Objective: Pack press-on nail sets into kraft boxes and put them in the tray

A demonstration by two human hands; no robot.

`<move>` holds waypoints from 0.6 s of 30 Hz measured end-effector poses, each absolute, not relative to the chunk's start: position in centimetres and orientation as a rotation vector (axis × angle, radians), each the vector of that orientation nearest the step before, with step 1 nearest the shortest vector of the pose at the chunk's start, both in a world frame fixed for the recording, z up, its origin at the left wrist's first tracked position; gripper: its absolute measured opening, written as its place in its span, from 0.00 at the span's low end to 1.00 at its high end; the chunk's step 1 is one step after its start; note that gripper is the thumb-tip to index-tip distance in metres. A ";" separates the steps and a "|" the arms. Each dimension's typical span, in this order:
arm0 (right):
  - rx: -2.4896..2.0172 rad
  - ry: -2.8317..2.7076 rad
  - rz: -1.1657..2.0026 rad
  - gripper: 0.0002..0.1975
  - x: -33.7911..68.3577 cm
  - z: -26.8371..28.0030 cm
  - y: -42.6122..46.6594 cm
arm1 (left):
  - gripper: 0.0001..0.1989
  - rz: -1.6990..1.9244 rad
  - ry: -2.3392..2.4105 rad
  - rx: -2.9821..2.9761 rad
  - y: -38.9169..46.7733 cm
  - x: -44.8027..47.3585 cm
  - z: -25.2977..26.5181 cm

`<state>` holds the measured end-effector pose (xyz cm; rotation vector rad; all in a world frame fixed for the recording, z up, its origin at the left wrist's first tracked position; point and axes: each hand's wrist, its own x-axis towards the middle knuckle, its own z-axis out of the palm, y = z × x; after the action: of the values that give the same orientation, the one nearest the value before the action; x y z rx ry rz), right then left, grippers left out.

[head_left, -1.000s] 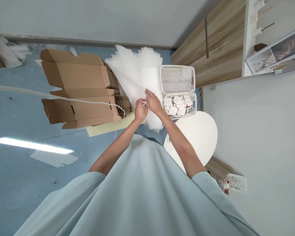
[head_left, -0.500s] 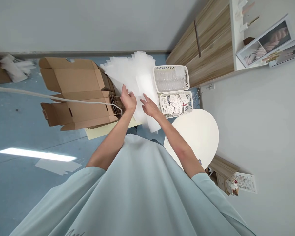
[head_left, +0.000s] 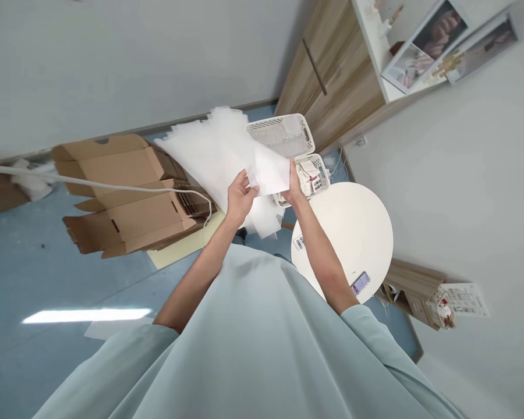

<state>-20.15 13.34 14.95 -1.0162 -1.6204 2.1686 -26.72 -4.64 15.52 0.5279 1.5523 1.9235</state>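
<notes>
Between my hands is a white foam sheet (head_left: pixel 271 171), raised over a pile of similar white sheets (head_left: pixel 201 142). My left hand (head_left: pixel 241 198) pinches its near left corner between thumb and fingers. At the sheet's right edge my right hand (head_left: pixel 293 183) is closed, its thumb along the edge and the other fingers partly hidden. Behind the lifted sheet stand two white baskets: one with clear plastic pieces (head_left: pixel 279 137), the other with small white printed cards (head_left: pixel 308 174), which the sheet and my right hand partly cover.
Stacked flattened brown cardboard boxes (head_left: pixel 144 218) lie to the left, with a white cable (head_left: pixel 113 184) running across them. A round white table (head_left: pixel 353 227) holding a phone (head_left: pixel 360 283) stands at the right. Behind the baskets is a wood-grain cabinet (head_left: pixel 332 75).
Both hands, apart over the pile before, have taken hold of a white foam sheet and lifted it. My right hand has moved right. The view has turned and shifted slightly.
</notes>
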 end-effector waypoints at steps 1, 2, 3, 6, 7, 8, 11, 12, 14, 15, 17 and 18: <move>-1.029 -1.551 2.147 0.38 -18.4 16.1 14.1 | 0.37 1.887 1.508 0.555 -4.1 -25.8 15.9; -1.042 -1.504 2.103 0.38 -16.5 17.1 14.8 | 0.36 1.848 1.465 0.585 -3.6 -24.9 16.3; -1.045 -1.473 2.056 0.38 -14.3 18.1 15.3 | 0.35 1.804 1.422 0.621 -3.0 -23.9 16.5; -1.061 -1.412 1.892 0.38 -7.3 20.0 15.9 | 0.34 1.644 1.298 0.721 -1.4 -20.7 17.0; -1.079 -1.397 1.846 0.37 -4.8 20.3 15.8 | 0.34 1.583 1.262 0.746 -0.9 -19.5 17.0; -1.107 -1.377 1.797 0.37 -2.4 20.4 15.6 | 0.34 1.517 1.233 0.766 -0.4 -18.3 17.1; -1.204 -1.292 1.660 0.35 4.4 19.8 14.2 | 0.32 1.312 1.184 0.805 0.9 -14.3 17.1; -1.234 -1.255 1.625 0.35 6.5 19.5 13.5 | 0.31 1.249 1.188 0.807 1.3 -12.8 17.1; -1.285 -1.178 1.575 0.33 10.4 18.7 12.1 | 0.26 1.150 1.235 0.792 2.0 -9.9 17.0; -1.306 -1.142 1.556 0.31 12.3 18.4 11.3 | 0.24 1.113 1.274 0.782 2.3 -8.4 17.0; -1.341 -1.078 1.523 0.29 15.6 17.9 9.7 | 0.25 1.048 1.360 0.764 2.8 -5.6 16.7; -1.356 -1.047 1.506 0.28 17.3 17.7 8.9 | 0.27 1.014 1.401 0.759 3.1 -4.3 16.5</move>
<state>17.25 8.89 17.67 -1.3557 -1.0473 1.5060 -4.27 3.08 16.53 0.7592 1.4012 1.0139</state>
